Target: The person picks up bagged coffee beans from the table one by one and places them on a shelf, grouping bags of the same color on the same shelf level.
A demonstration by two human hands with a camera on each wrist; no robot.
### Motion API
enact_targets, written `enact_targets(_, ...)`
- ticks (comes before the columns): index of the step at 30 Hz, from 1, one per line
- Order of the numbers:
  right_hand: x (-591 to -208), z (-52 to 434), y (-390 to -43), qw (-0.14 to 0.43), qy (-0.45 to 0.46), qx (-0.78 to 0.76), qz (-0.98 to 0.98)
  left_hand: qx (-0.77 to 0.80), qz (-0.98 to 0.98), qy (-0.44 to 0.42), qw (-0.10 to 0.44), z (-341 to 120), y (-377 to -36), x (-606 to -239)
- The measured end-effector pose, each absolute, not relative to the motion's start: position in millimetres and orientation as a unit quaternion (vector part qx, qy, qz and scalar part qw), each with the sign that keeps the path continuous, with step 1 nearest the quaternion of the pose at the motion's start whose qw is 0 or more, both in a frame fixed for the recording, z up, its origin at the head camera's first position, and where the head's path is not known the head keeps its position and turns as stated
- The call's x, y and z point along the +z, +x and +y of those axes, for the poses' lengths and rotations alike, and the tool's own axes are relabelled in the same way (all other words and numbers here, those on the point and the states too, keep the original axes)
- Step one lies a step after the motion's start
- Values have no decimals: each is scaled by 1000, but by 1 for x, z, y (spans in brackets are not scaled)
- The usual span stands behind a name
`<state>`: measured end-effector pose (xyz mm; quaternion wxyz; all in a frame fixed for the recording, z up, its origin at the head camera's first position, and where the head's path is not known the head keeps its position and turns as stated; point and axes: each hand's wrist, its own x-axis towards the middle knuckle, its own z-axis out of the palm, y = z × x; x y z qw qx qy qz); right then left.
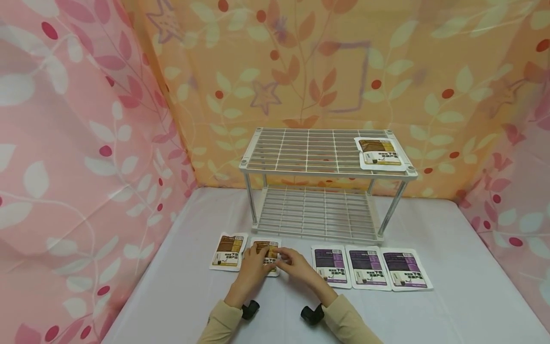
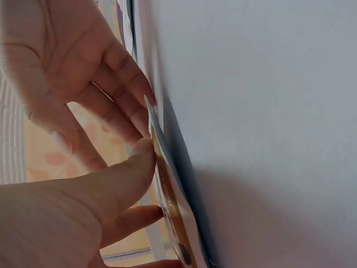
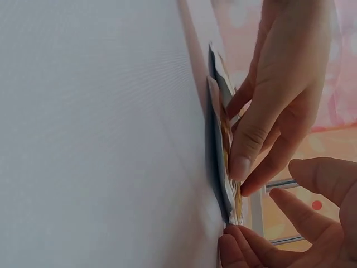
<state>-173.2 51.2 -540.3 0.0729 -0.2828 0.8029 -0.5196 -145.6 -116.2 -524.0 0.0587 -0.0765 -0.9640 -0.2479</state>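
Note:
A brown packet (image 1: 269,253) lies on the white table (image 1: 451,286), between my two hands. My left hand (image 1: 254,266) covers its left part, and the thumb (image 2: 131,173) and fingertips (image 3: 241,164) press on its face. My right hand (image 1: 296,266) touches its right edge with the fingertips (image 3: 234,248), while the thumb (image 3: 312,170) stays off it. The packet's edge (image 2: 167,190) stands slightly off the table, with a shadow under it. A second brown packet (image 1: 228,251) lies just to the left. Neither hand plainly pinches the packet.
Three purple packets (image 1: 368,267) lie in a row to the right of my hands. Behind them stands a white two-tier wire rack (image 1: 309,153), with another brown packet (image 1: 381,153) on its top right corner. Leaf-print curtains close in three sides.

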Motion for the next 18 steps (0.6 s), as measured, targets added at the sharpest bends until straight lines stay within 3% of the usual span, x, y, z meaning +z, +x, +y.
enact_targets(11,-501,58,-156,88,-259,-573,772,-323,-939,-114,34,-120,-155,-524)
enact_targets(18,-501,63,-154,54,-249,-578,775,-353,-929,-112,25,-123,-157,-524)
